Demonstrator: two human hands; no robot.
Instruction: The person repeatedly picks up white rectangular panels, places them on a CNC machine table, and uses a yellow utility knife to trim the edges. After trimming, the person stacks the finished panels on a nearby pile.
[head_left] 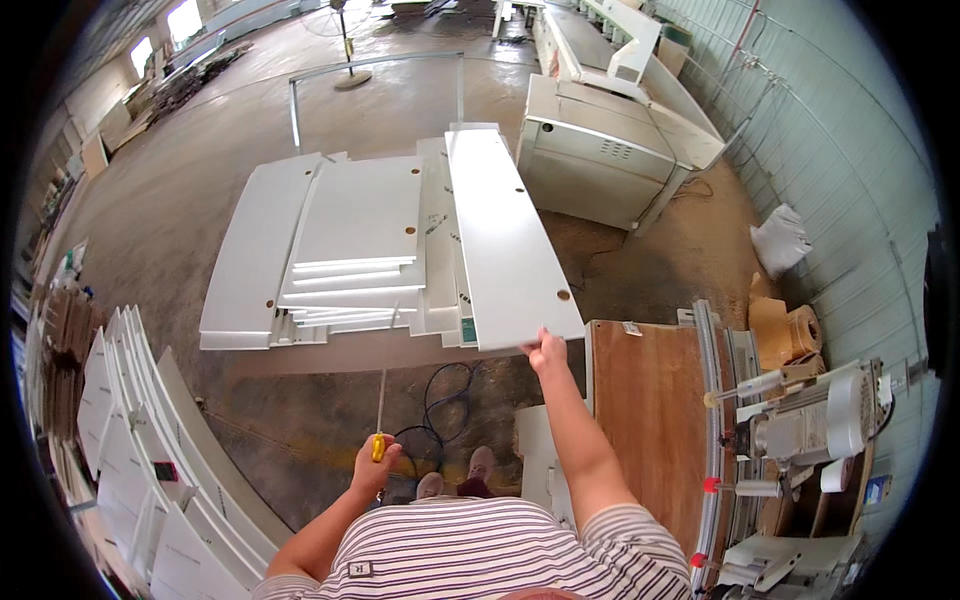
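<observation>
My left hand (374, 468) is closed around a yellow air blow gun (378, 448) with a long thin nozzle pointing away from me. A metal fitting shows below that hand, close to a dark hose (428, 432) looped on the floor. My right arm is stretched forward, and my right hand (546, 354) grips the near end of a long white panel (505, 235), thumb on top; the fingers beneath are mostly hidden. That panel lies lengthwise on the right side of a stack, with small round holes along its right edge. Left of it are shorter white panels (360, 215) in uneven layers.
More white boards (175, 480) lean in a row at my left. A brown-topped machine table (640, 420) with a metal rail and motor (815, 425) stands close on my right. Beyond are a beige machine cabinet (600, 150), a white sack (780, 240) and a metal frame (375, 64).
</observation>
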